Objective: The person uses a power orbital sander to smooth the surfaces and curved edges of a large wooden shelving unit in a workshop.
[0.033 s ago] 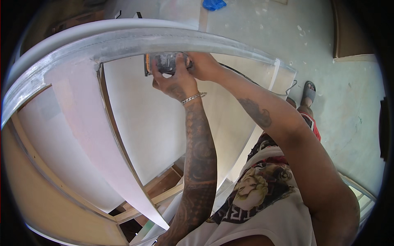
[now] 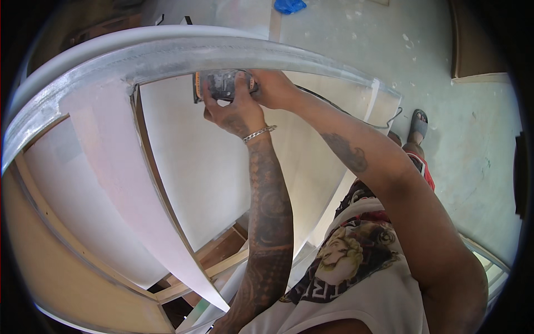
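My left hand (image 2: 238,116), below a chain bracelet, is closed round a black and orange electric sander (image 2: 224,83). Its thumb and fingers grip the near side of the tool. My right hand (image 2: 275,90) wraps the sander's right end, its fingertips partly hidden behind the body. The sander is pressed up to the near edge of a curved, grey-streaked rim (image 2: 222,54); its working face is out of sight. A dark cord (image 2: 334,107) trails right from behind my right wrist.
A pale pinkish upright panel (image 2: 111,150) joins the rim on the left. White inner panels (image 2: 194,161) and wooden battens (image 2: 228,261) lie below my arms. A blue plastic bag (image 2: 290,6) rests on the floor ahead. Brown furniture (image 2: 481,44) stands far right.
Both hands and the sander have shifted very slightly left along the rim. The grip is the same.
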The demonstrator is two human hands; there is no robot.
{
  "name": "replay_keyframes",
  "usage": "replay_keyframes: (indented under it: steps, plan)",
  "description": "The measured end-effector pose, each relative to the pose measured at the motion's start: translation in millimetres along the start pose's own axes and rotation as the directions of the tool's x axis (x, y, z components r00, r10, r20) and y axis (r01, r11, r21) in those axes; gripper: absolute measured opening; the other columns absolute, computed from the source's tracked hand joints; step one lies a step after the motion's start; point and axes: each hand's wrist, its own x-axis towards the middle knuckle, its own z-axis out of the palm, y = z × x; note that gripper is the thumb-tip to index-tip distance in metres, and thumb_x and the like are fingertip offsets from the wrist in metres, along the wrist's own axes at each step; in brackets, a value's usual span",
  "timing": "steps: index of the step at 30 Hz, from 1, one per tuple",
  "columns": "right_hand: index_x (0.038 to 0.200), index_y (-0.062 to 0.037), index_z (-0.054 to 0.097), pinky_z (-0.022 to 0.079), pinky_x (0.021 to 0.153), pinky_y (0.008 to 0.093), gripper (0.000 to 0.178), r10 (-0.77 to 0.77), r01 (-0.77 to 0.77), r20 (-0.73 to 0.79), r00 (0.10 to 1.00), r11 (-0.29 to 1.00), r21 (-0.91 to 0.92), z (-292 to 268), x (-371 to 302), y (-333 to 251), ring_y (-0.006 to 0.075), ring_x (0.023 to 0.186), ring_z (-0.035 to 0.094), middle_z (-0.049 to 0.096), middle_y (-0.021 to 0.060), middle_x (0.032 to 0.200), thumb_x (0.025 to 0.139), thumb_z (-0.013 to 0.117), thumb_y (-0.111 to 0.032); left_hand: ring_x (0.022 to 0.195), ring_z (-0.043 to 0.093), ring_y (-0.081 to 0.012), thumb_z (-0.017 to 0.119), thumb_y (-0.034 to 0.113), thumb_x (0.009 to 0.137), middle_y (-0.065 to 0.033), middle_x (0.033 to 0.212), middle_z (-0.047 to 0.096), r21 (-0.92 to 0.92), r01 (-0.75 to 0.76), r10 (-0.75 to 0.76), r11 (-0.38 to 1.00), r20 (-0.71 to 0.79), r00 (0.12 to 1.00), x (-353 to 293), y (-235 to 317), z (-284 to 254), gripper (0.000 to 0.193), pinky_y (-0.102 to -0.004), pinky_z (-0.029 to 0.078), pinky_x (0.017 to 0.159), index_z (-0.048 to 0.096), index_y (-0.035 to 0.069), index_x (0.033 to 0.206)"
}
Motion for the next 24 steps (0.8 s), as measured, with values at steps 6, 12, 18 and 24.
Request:
replay_keyframes:
  steps: [6,12,18,24]
  plan:
    - [0.127,-0.014,0.055,0.052,0.087,0.0456,0.059,0.044,-0.046,0.054,0.998,0.998,0.043,-1,5,-17,0.0375,0.102,0.063,0.066,0.0154,0.112,0.074,0.078,-0.026,0.12,0.051,-0.0321,0.083,0.024,0.076,-0.0227,0.126,0.048,-0.018,-0.087,0.087,0.996,-0.01,0.996,10,-5,-8,0.074,-0.0383,0.054,0.096,0.048,-0.002,0.135]
    - [0.127,-0.0129,0.054,0.05,0.091,0.0456,0.061,0.083,-0.084,0.069,0.994,0.996,0.007,-8,0,-17,0.0367,0.113,0.058,0.061,0.0155,0.123,0.073,0.079,-0.024,0.122,0.05,-0.0332,0.082,0.024,0.077,-0.0229,0.128,0.043,-0.01,-0.08,0.08,0.997,0.044,0.996,6,-6,-4,0.074,-0.0404,0.055,0.097,0.047,-0.003,0.136]
    - [0.124,-0.0097,0.055,0.049,0.091,0.0466,0.059,0.05,-0.053,0.05,0.997,0.997,0.057,-9,-7,3,0.0375,0.112,0.058,0.061,0.0173,0.119,0.071,0.079,-0.02,0.115,0.052,-0.0332,0.082,0.028,0.075,-0.0186,0.119,0.04,-0.081,0.017,-0.005,0.997,0.135,0.991,6,-22,2,0.071,-0.0412,0.051,0.095,0.05,0.006,0.135]
    - [0.119,-0.0065,0.058,0.05,0.086,0.0459,0.055,-0.078,0.076,-0.053,0.996,0.997,-0.034,-15,-10,14,0.0378,0.105,0.061,0.063,0.018,0.112,0.07,0.08,-0.016,0.113,0.053,-0.0318,0.084,0.028,0.073,-0.018,0.117,0.042,-0.17,0.052,-0.024,0.984,0.161,0.987,1,-29,10,0.072,-0.0417,0.051,0.094,0.052,0.005,0.133]
